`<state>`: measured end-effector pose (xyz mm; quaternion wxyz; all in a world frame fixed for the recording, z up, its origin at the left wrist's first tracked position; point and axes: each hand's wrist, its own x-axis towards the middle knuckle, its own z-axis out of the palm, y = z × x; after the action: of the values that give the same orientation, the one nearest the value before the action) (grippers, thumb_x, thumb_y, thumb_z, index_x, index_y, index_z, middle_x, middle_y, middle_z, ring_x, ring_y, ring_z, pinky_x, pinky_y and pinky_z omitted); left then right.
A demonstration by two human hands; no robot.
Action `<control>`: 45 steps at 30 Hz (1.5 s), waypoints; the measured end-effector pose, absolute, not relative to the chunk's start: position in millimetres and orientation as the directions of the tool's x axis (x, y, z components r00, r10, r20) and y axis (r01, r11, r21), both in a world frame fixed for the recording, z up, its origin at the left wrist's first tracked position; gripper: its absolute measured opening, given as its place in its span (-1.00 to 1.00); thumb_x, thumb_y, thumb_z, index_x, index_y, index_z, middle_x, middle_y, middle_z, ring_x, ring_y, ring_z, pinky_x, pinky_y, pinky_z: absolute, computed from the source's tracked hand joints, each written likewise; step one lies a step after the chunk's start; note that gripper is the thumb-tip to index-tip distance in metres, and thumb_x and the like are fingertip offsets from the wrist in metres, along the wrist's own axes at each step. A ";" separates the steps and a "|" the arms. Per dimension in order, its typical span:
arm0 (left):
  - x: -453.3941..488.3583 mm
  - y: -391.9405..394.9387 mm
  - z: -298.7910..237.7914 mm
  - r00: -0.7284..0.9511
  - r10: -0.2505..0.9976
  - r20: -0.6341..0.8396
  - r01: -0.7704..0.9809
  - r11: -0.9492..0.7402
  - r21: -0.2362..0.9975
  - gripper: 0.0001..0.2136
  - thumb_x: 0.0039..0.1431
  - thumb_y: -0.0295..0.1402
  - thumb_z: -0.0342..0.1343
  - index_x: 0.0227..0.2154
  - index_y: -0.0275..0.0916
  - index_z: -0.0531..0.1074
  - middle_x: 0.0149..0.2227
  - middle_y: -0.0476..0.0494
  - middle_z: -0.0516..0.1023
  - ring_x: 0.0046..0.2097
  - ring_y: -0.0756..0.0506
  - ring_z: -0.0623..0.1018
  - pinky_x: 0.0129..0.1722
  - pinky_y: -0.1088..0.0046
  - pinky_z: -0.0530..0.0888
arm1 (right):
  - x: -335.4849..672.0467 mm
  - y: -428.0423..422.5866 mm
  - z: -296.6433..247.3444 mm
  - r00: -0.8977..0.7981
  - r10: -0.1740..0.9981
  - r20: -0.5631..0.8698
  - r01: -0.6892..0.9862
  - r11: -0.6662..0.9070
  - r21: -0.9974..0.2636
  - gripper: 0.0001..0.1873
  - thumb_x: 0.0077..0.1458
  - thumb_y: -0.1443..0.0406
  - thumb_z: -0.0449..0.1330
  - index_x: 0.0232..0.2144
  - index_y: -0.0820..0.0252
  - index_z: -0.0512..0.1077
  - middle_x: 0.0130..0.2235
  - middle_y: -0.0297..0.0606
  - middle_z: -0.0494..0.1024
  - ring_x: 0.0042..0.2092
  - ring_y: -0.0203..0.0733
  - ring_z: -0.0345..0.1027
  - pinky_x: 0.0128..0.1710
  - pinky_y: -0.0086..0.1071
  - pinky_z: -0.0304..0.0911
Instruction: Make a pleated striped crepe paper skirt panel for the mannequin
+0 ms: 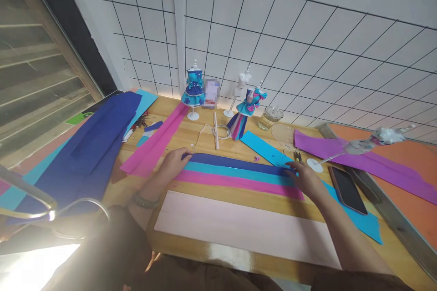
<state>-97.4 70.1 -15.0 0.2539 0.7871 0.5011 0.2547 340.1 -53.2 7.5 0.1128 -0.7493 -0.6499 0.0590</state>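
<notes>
A dark blue strip (235, 162), apparently crepe paper, lies stretched across the table. Light blue (235, 172) and pink (239, 183) strips show along its near side, partly overlapped. My left hand (175, 162) pinches the dark blue strip's left end. At the other end, my right hand (305, 177) has thumb and fingers closed on its edge. Closer to me, a pale pink sheet (246, 225) lies flat. A bright blue strip (262, 148) runs behind and under my right hand, beside small snips (298, 155).
Miniature dress forms (194, 95) stand along the back, some dressed. A glass cup (270, 118) and a ring of tape (223, 132) are nearby. Large dark blue sheets (99, 132) cover the left side. A phone (348, 189) and a bare dress form (362, 145) stand right.
</notes>
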 end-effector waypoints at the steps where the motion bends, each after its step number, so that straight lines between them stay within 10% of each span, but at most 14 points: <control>1: -96.6 69.8 -16.1 0.380 0.912 0.154 0.653 -0.382 0.654 -0.79 0.09 -0.30 -0.07 -0.33 -0.21 0.45 -0.31 -0.08 0.55 -0.25 -0.09 0.50 -0.26 0.43 0.36 | 338.2 -53.4 7.0 0.163 0.982 0.096 0.962 -0.137 -0.237 -0.67 0.00 0.19 -0.01 -0.27 0.24 0.42 -0.27 -0.05 0.47 -0.25 -0.04 0.36 -0.21 -0.18 0.23; 16: -93.0 66.1 -11.9 0.281 0.855 0.437 0.635 -0.506 0.583 -0.77 0.10 -0.40 -0.05 -0.19 -0.24 0.39 -0.18 -0.15 0.48 -0.09 -0.10 0.41 -0.04 0.35 0.31 | 214.8 -133.3 6.2 -0.176 0.977 -0.118 0.872 0.099 -0.479 -0.80 0.09 0.17 0.03 -0.39 0.15 0.38 -0.35 -0.20 0.43 -0.32 -0.18 0.34 -0.37 -0.32 0.28; 30: -74.8 27.9 7.8 0.816 0.578 0.015 0.384 -0.561 0.733 -0.73 -0.04 -0.14 0.13 -0.37 -0.22 0.50 -0.45 -0.06 0.51 -0.35 -0.02 0.41 -0.36 0.51 0.30 | 222.2 -117.1 24.3 -0.102 0.992 -0.080 0.870 0.050 -0.490 -0.68 0.13 0.19 -0.05 -0.19 0.06 0.44 -0.17 -0.21 0.52 -0.15 -0.09 0.39 -0.19 -0.24 0.31; 45: -68.1 24.4 1.6 0.869 0.490 0.071 0.331 -0.681 0.653 -0.74 0.16 -0.25 -0.06 -0.48 -0.18 0.50 -0.45 -0.09 0.54 -0.32 -0.06 0.42 -0.21 0.41 0.24 | 201.7 -123.2 9.9 -0.191 0.971 0.143 0.878 0.234 -0.418 -0.73 0.14 0.24 -0.03 -0.22 0.09 0.43 -0.18 -0.13 0.47 -0.12 -0.12 0.35 -0.14 -0.22 0.30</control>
<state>-68.1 24.4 1.6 0.3292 0.9088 0.2259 0.1210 201.7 -123.2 9.9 0.1911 -0.6066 -0.7619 0.1223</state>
